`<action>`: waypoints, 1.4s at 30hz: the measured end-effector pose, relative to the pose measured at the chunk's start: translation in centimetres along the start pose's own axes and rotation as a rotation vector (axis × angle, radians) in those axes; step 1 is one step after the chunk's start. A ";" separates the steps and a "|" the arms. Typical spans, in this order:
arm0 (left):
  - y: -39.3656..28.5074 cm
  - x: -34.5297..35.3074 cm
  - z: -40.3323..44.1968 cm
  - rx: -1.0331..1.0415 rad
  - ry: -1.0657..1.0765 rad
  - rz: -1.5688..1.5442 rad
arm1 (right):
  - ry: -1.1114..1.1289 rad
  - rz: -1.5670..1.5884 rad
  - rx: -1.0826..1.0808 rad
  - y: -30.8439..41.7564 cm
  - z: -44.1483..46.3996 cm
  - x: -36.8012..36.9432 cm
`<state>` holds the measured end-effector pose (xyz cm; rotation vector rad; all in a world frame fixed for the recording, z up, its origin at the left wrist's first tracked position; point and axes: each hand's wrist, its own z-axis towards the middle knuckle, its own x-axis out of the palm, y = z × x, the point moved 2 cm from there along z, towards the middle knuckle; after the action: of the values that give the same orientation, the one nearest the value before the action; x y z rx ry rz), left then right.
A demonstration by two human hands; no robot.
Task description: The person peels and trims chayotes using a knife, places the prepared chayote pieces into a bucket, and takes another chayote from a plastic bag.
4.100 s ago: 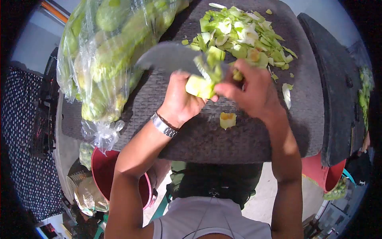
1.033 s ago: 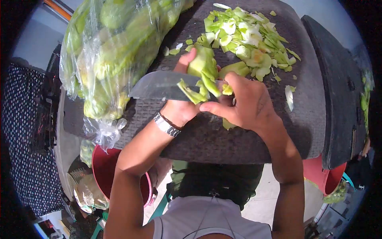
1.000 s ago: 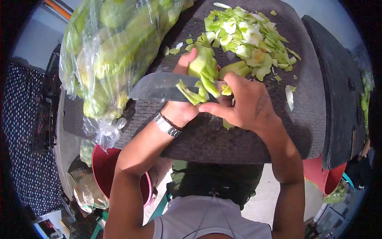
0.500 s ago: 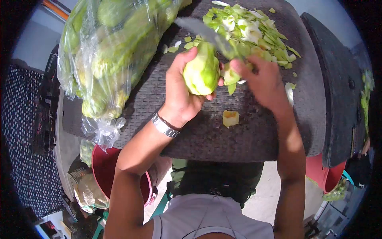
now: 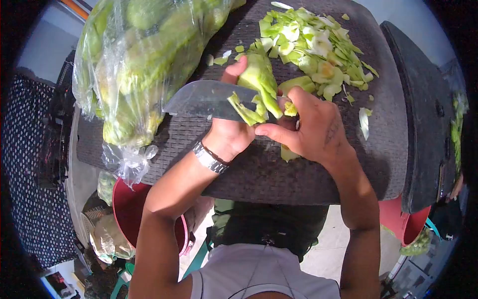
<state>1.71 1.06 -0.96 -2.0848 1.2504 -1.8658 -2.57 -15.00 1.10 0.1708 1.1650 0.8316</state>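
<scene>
My left hand [image 5: 230, 133], below a silver wristwatch, is wrapped round a pale green chayote [image 5: 255, 72], thumb along its left side. My right hand [image 5: 318, 124] grips a large knife [image 5: 194, 98] whose broad blade points left across the chayote's near end. Strips of peel [image 5: 249, 113] hang over the blade, some apparently still joined to the chayote. The knife's handle is mostly hidden by my fingers. Just beyond my right hand lies a heap of green and white peelings [image 5: 318, 42].
A clear plastic bag [image 5: 144, 74] full of green chayotes lies on the left of the dark woven tabletop [image 5: 239, 184]. Red buckets stand below at left [image 5: 130, 209] and right [image 5: 406, 222]. A black panel [image 5: 423, 124] stands along the right edge.
The knife has swung from beyond the chayote down across its near end, and my right hand has come left and nearer. Peel now hangs over the blade.
</scene>
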 end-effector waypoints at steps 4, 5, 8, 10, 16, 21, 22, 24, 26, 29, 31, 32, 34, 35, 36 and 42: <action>0.2 -1.0 0.7 0.059 -0.061 -0.015 | -0.023 -0.026 0.010 -0.3 0.0 -0.3; 0.3 -1.1 0.8 0.106 -0.123 -0.017 | -0.031 -0.038 0.019 -0.4 0.2 -0.5; -0.6 -0.3 -0.2 0.050 0.035 0.111 | -0.065 0.043 0.361 -3.4 1.1 -2.1; -0.8 0.2 -0.2 0.049 0.039 0.147 | -0.047 0.241 0.495 -5.5 1.3 -3.3; -0.6 -0.2 0.4 0.011 -0.032 0.132 | -0.281 1.086 0.592 -4.9 1.0 -5.2; -0.7 -0.3 0.5 -0.021 -0.004 0.095 | -0.028 1.416 0.664 -4.7 1.3 -5.2; -0.6 -0.4 0.4 -0.022 -0.003 0.077 | 0.050 1.440 0.688 -4.5 1.5 -5.0; -0.6 -0.2 0.3 0.003 -0.015 0.109 | 0.029 1.109 0.625 -4.6 1.5 -4.2; -0.6 -0.2 0.2 0.006 -0.049 0.130 | -0.115 0.540 0.459 -4.2 1.2 -3.0; -0.6 -0.3 0.3 -0.040 -0.096 0.124 | -0.127 0.123 0.400 -2.8 1.2 -2.6; -0.5 -0.3 0.3 -0.072 -0.087 0.110 | -0.148 0.079 0.400 -2.3 1.3 -2.6; -0.5 -0.2 0.2 -0.071 -0.081 0.116 | -0.159 0.057 0.397 -2.1 1.3 -2.7; -0.5 -0.2 0.3 -0.070 -0.066 0.130 | -0.224 0.244 0.471 -3.7 1.2 -2.1; -0.5 -0.4 0.4 -0.068 -0.067 0.134 | -0.258 0.336 0.509 -4.3 1.1 -2.0; -0.5 -0.6 0.6 -0.067 -0.067 0.138 | -0.262 0.336 0.547 -4.5 1.1 -2.2; -0.3 -0.8 0.7 -0.076 -0.094 0.151 | -0.086 0.037 0.588 -4.3 1.2 -2.8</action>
<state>2.50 1.44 -1.55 -2.0243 1.4323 -1.6639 0.21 -19.50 1.46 0.7056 1.3017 0.4871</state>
